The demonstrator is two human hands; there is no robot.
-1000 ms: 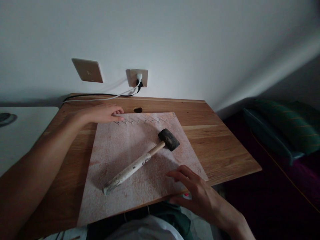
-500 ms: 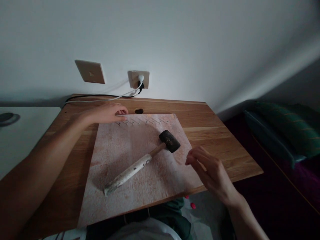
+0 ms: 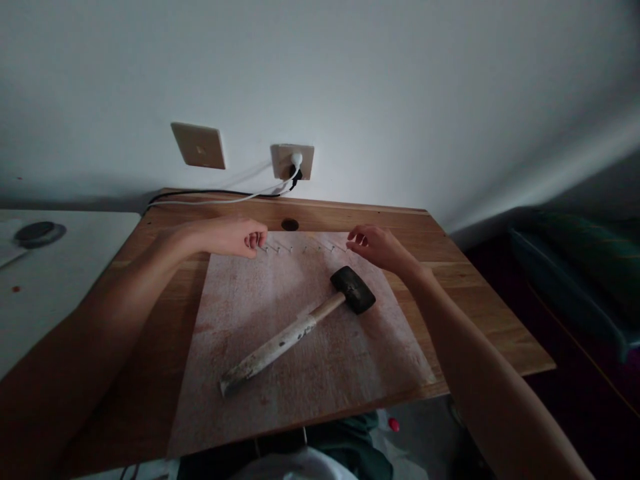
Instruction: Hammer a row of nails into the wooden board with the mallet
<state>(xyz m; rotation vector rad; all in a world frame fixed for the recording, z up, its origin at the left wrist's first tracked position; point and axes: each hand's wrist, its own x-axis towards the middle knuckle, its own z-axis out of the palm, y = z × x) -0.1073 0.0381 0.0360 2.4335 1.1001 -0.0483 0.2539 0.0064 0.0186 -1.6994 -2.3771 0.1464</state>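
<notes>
A row of thin nails stands upright along the far edge of a pale, worn wooden board. My left hand is at the row's left end, its fingers curled in beside the outermost nail. At the right end, my right hand has its thumb and bent fingers close together by the last nail. Whatever either hand pinches is too small to make out. A mallet with a black head and a whitish, paint-worn handle lies diagonally across the board, touched by neither hand.
Beneath the board is a wooden table with a round cable hole. Plugs fill a wall socket, and cables run left along the table's back. A white surface adjoins on the left; cushions lie at right.
My right hand has moved from the board's right edge up to the nail row's right end. My left hand has shifted slightly and its fingers have curled in. The mallet still rests on the board.
</notes>
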